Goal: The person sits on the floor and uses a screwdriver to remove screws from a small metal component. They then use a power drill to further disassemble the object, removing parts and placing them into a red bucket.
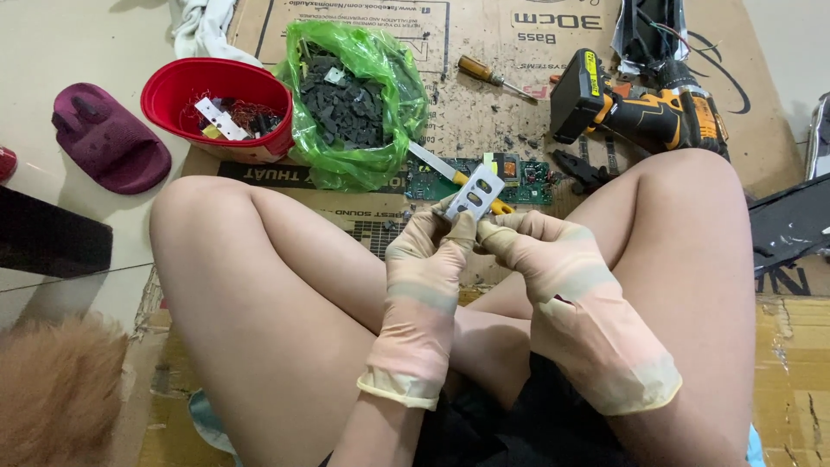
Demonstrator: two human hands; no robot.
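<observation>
- A red bowl (216,108) and a green bag (359,104) sat on the left.
- The left hand (430,259) and the right hand (553,259) pinched a small metal plate (475,198) between the knees — fingers clamped on it.
- A cordless drill (640,108) lay on the right.

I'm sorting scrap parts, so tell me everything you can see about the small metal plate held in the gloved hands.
The metal plate is a small, flat, silvery-grey strip with three oblong slots along its length. It looks like bare metal. It stands tilted above the lap, pinched between the left hand and the right hand, both gloved. Behind it lies a green circuit board.
</observation>
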